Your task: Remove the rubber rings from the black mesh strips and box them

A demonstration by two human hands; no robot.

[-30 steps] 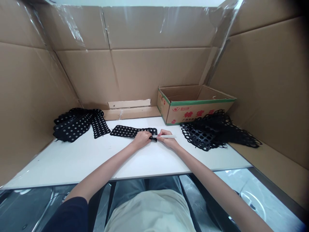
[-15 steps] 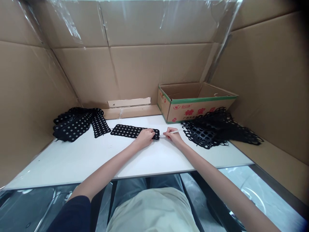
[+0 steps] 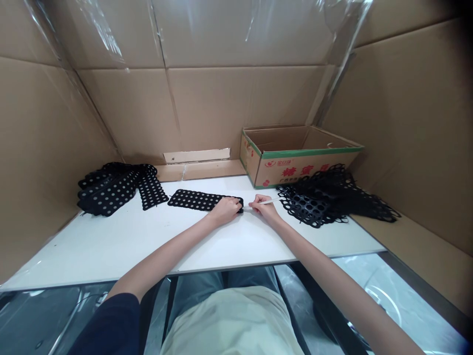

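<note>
A black strip with pale dots (image 3: pixel 195 200) lies flat on the white table (image 3: pixel 148 246). On its right end rests my left hand (image 3: pixel 226 209), fingers bent and pressed together on the strip's edge. Just right of that end, my right hand (image 3: pixel 263 204) pinches a thin white pen-like tool (image 3: pixel 272 200), its tip pointing left at the strip's end. To the left lies a pile of black dotted strips (image 3: pixel 111 190). Black mesh pieces with large holes (image 3: pixel 318 199) are heaped to the right of my right hand.
An open cardboard box with green edging and red print (image 3: pixel 310 160) stands at the back right, behind the mesh heap. Tall cardboard walls (image 3: pixel 244 98) enclose the table at the back and both sides. The table's front edge runs below my forearms.
My left hand has shifted slightly right, further over the strip's end. My right hand still pinches the white tool in nearly the same place.
</note>
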